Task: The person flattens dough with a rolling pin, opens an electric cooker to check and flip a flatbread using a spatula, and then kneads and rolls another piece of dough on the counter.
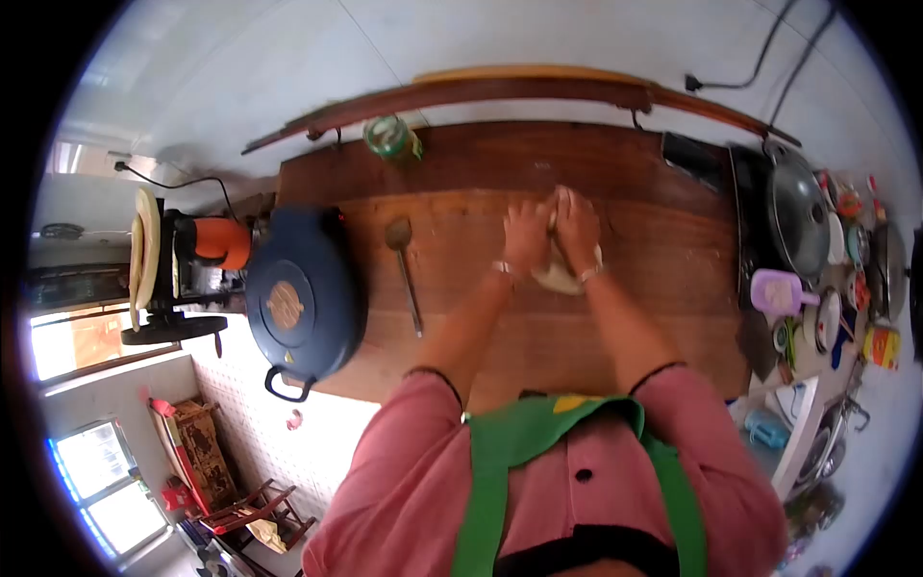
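Note:
Both my hands are pressed close together on a piece of pale dough on the wooden table. My left hand is closed on the dough's left side. My right hand holds it from the right, fingers pointing toward the wall. Most of the dough is hidden under the hands; a pale part shows between and below the wrists. To the left of my left hand lies a metal spatula, its blade toward the wall.
A dark blue electric pan with its lid down sits at the table's left edge. A green glass jar stands at the back. To the right are a lidded wok, a purple scoop and several bowls and packets.

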Tool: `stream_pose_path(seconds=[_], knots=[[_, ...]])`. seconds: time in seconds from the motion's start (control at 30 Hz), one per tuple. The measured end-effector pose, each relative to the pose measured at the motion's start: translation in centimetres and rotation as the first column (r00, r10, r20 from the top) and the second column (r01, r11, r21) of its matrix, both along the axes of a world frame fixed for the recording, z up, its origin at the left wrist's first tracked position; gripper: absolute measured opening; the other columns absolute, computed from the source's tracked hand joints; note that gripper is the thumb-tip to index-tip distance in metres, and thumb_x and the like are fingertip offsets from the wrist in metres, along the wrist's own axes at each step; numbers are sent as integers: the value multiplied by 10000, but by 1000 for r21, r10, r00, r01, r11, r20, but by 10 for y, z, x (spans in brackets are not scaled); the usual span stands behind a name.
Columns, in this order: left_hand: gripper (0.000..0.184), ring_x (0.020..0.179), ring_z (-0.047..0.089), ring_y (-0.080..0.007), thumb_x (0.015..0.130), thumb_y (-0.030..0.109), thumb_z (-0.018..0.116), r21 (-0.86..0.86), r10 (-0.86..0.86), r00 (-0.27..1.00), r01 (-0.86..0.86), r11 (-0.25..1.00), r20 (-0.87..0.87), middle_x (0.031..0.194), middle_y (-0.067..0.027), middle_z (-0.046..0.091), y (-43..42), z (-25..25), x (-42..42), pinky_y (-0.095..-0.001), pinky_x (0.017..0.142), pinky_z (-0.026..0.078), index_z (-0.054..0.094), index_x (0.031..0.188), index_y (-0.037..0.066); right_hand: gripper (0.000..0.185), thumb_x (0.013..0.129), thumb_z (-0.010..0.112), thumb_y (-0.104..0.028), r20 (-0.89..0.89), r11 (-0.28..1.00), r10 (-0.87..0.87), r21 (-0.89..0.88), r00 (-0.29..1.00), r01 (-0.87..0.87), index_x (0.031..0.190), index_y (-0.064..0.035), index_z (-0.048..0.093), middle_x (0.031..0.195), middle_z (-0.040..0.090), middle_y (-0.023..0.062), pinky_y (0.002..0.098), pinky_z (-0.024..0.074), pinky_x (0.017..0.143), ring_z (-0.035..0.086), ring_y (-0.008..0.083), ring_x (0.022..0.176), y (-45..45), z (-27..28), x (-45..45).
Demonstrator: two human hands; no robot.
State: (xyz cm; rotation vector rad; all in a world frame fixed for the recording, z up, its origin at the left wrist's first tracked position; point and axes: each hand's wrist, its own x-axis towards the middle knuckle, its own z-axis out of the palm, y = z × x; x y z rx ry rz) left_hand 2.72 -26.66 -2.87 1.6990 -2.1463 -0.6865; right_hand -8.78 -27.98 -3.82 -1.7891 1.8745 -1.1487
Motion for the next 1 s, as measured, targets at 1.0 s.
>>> stream_pose_path(seconds=[1.0], knots=[[645, 1231, 423, -408, 818, 167, 632, -216, -63, 950, -5, 976, -305, 1357, -187, 470, 52, 50, -16, -522, 1031, 315, 411, 1422, 111, 265, 955, 465, -216, 195, 972, 161, 137, 968, -189, 818, -37, 605, 814, 604, 175, 452, 433, 783, 570, 374, 822, 49, 66, -41]])
